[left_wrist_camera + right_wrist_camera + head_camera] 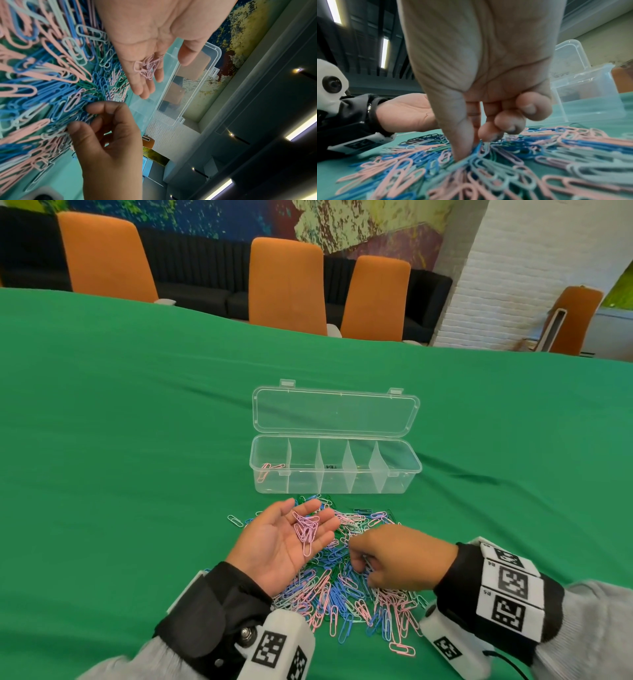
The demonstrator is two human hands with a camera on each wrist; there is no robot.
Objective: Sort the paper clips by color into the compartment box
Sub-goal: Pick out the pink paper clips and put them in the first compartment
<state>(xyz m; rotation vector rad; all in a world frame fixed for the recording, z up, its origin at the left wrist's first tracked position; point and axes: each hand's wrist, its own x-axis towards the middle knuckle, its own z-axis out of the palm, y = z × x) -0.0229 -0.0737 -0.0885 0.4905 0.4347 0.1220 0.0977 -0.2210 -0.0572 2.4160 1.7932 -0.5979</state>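
A heap of pink, blue, green and pale paper clips [352, 594] lies on the green cloth just in front of a clear compartment box [308, 486], whose lid [335, 412] lies open behind it. A few pink clips [269, 469] sit in its leftmost compartment; the other compartments look empty. My left hand [284, 539] hovers palm up over the heap's left side, fingers straight, with several lilac-pink clips [306, 530] lying on its fingers. My right hand [359, 563] reaches down into the heap, its thumb and forefinger [462, 152] pinching a clip among the others.
Green cloth [137, 422] covers the whole table, with open room to the left, right and behind the box. Orange chairs [284, 282] line the far edge. A white brick pillar [513, 268] stands at the back right.
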